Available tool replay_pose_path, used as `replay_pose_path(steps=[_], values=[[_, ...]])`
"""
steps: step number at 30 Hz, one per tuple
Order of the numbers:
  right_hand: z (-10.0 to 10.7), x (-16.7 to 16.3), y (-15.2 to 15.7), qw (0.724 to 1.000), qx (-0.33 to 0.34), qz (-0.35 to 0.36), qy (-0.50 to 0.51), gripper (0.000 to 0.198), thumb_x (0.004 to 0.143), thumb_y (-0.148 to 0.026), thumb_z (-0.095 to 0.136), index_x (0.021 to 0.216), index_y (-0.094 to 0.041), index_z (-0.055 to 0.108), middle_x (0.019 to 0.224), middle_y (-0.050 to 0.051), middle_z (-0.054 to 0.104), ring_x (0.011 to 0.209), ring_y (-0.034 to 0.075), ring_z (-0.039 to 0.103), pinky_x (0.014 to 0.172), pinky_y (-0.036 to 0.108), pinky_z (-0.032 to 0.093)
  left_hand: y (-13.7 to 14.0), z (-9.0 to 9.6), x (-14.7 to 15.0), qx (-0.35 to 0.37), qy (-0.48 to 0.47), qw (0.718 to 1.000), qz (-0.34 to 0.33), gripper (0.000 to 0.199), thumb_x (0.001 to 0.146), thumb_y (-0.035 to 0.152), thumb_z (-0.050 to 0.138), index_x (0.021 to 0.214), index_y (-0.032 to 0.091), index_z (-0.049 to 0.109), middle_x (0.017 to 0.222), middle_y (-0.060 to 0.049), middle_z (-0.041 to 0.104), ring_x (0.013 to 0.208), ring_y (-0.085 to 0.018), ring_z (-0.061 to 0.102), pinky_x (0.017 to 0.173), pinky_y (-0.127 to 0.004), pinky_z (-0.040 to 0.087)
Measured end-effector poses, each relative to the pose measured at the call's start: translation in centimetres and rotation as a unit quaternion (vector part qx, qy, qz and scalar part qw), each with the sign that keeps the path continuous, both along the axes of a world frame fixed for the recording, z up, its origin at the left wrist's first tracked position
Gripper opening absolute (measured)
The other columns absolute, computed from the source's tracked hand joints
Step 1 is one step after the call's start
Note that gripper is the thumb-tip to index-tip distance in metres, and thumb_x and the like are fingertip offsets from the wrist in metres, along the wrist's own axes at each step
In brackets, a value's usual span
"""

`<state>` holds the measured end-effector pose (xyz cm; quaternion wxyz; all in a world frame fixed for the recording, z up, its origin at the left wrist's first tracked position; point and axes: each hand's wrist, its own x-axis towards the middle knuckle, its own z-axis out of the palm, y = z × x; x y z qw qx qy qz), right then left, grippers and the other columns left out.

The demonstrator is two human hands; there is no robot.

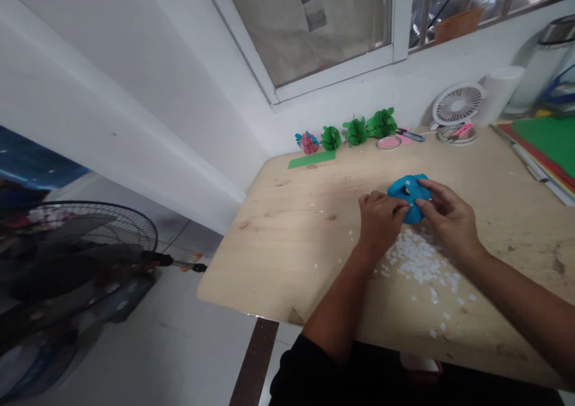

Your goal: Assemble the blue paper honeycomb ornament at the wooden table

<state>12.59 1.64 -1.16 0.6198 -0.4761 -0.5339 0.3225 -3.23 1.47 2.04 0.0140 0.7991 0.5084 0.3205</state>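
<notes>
Between my hands is a blue paper piece (411,191), folded or curved, with a dark opening and a few small white squares on it. My left hand (381,214) pinches its lower left edge with thumb and forefinger. Gripping the right side, my right hand (449,211) has its forefinger at the upper edge and its thumb lower down. Just below lies a loose heap of small white squares (420,259) scattered over the wooden table (269,238).
Green paper honeycomb figures (357,131) and a pink and blue one (308,142) line the wall beside a green strip (312,160). A small white fan (458,103), tape rolls (456,135) and coloured sheets (550,145) sit at right. A floor fan (81,256) stands left.
</notes>
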Motion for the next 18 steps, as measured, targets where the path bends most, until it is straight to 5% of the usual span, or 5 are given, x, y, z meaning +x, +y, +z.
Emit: replay_pose_path(steps=[9,18], values=[[0.17,-0.06,-0.48,0.998,0.008,0.007,-0.068,0.038,0.089,-0.052,0.078,0.122,-0.032,0.078,0.126,0.006,0.078,0.105,0.029,0.077,0.100,0.051,0.062,-0.02,-0.66,0.17,0.040,0.067,0.997,-0.007,0.024,0.105,0.027,0.063,0.085,0.025,0.077,0.086,0.000,0.083,0.092,-0.022,0.068,0.092,-0.041,0.039],[-0.25,0.15,-0.43,0.993,0.006,0.001,-0.119,0.038,0.093,-0.054,0.071,0.126,-0.034,0.077,0.129,0.006,0.078,0.104,0.030,0.079,0.099,0.053,0.063,-0.39,-0.69,0.45,0.090,0.113,0.989,-0.004,0.026,0.106,0.023,0.058,0.083,0.021,0.070,0.080,-0.005,0.079,0.091,-0.025,0.066,0.090,-0.042,0.039]])
